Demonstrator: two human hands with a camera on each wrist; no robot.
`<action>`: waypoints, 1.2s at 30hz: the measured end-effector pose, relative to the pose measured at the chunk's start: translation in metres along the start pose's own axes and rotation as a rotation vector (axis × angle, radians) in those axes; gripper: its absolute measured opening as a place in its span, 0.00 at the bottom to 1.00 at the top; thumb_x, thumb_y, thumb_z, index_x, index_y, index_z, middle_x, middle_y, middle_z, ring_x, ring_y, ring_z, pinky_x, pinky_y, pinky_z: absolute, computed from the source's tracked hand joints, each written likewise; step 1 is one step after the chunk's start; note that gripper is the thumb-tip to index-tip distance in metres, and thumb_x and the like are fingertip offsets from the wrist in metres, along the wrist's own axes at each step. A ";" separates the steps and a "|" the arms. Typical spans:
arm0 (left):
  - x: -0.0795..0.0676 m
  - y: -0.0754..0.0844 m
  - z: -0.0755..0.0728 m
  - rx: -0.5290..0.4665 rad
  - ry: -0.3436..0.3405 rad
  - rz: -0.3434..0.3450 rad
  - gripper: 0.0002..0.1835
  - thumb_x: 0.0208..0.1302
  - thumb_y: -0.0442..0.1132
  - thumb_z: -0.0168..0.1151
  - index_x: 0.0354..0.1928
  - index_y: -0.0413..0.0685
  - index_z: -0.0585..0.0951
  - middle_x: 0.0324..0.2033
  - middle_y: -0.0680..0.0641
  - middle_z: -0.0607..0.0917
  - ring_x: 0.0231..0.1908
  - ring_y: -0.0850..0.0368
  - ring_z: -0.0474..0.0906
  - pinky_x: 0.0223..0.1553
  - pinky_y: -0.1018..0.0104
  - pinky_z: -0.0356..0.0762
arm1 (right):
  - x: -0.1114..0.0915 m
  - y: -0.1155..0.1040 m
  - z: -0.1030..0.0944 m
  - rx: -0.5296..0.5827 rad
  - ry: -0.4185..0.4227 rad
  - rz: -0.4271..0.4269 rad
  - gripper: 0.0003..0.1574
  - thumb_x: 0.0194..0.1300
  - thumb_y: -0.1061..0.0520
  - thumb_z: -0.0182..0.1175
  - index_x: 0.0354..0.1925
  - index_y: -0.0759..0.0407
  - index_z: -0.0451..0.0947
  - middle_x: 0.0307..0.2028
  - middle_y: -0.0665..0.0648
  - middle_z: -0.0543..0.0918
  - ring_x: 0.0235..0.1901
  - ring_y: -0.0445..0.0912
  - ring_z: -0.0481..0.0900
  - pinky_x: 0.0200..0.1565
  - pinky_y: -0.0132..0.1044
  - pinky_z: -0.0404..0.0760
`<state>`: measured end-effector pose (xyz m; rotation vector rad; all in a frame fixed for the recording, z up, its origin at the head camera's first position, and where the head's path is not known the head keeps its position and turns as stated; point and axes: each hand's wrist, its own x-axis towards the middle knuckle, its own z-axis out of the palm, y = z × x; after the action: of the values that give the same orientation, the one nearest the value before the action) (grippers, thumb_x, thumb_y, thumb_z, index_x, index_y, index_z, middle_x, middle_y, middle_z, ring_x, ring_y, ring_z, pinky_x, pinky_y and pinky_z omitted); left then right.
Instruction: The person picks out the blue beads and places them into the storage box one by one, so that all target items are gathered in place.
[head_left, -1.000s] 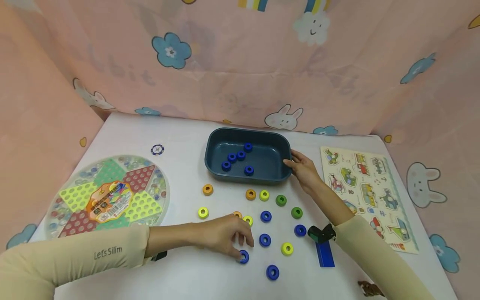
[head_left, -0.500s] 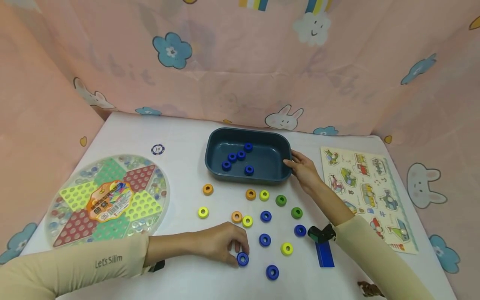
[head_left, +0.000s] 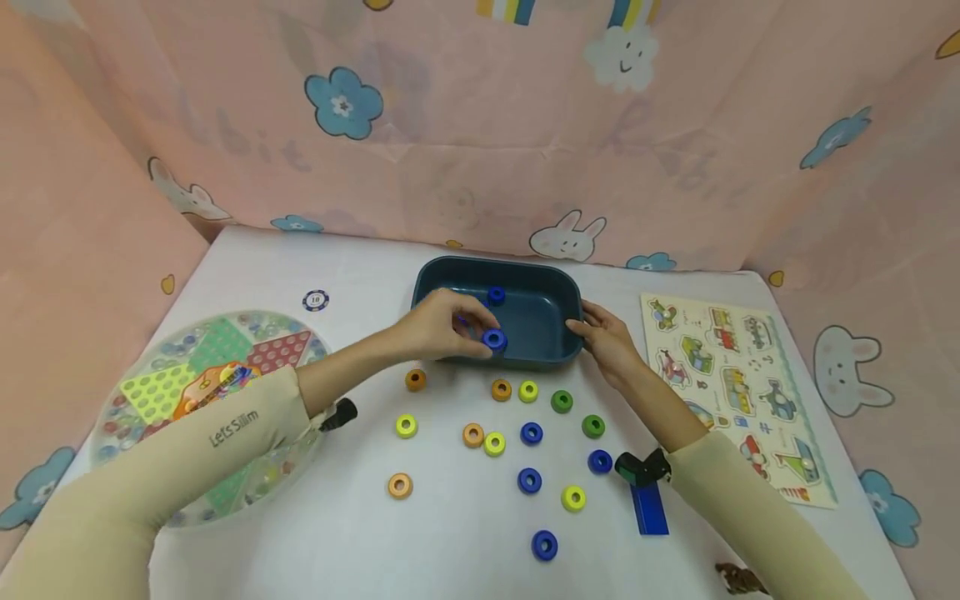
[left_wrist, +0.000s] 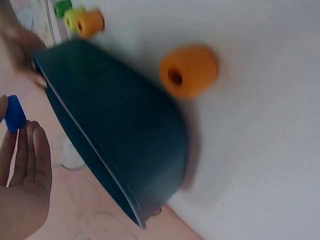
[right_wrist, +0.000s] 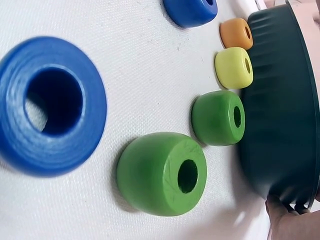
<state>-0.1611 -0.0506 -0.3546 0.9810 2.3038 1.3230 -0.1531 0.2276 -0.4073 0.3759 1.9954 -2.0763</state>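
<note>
Between thumb and fingers, my left hand (head_left: 446,325) pinches a blue ring bead (head_left: 494,339) over the near left part of a dark teal tub (head_left: 543,321). In the left wrist view the same blue bead (left_wrist: 15,114) is held up beside the tub's rim (left_wrist: 95,150). My right hand (head_left: 611,342) grips the tub's right end, thumb over the rim; the right wrist view shows its fingers (right_wrist: 282,217) at the tub's wall. One blue bead (head_left: 497,295) shows inside the tub; the left hand hides most of the others there.
In front of the tub lie several loose beads: orange (head_left: 400,486), yellow (head_left: 573,498), green (head_left: 562,402) and blue (head_left: 545,546). A round marble game board (head_left: 161,392) is at left, a picture puzzle board (head_left: 727,392) at right. A blue block (head_left: 649,510) lies under the right wrist.
My left hand has taken a blue bead from the table's near side and carried it up and away to the tub. The right hand stays on the tub's end.
</note>
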 end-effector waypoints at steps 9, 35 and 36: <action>0.025 -0.018 -0.019 0.103 0.110 -0.095 0.17 0.49 0.37 0.73 0.43 0.44 0.82 0.41 0.48 0.82 0.44 0.50 0.76 0.45 0.64 0.75 | 0.001 0.000 -0.002 0.003 0.002 -0.004 0.36 0.67 0.66 0.51 0.69 0.64 0.50 0.68 0.61 0.57 0.64 0.50 0.60 0.61 0.39 0.63; -0.020 -0.076 -0.033 -0.450 0.308 -0.524 0.30 0.64 0.35 0.58 0.67 0.41 0.62 0.63 0.41 0.67 0.59 0.51 0.67 0.52 0.68 0.71 | 0.001 0.002 -0.002 -0.020 -0.008 0.000 0.36 0.68 0.65 0.50 0.70 0.63 0.49 0.68 0.60 0.55 0.65 0.49 0.58 0.62 0.40 0.61; -0.020 -0.076 -0.032 -0.448 0.319 -0.522 0.29 0.64 0.36 0.58 0.66 0.41 0.63 0.63 0.41 0.67 0.59 0.52 0.68 0.52 0.68 0.72 | 0.000 0.000 -0.003 -0.026 -0.014 -0.003 0.36 0.68 0.64 0.50 0.70 0.63 0.49 0.68 0.60 0.55 0.65 0.49 0.58 0.62 0.40 0.61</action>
<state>-0.1962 -0.1104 -0.4035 0.0213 2.1045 1.7192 -0.1531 0.2305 -0.4077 0.3532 2.0141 -2.0477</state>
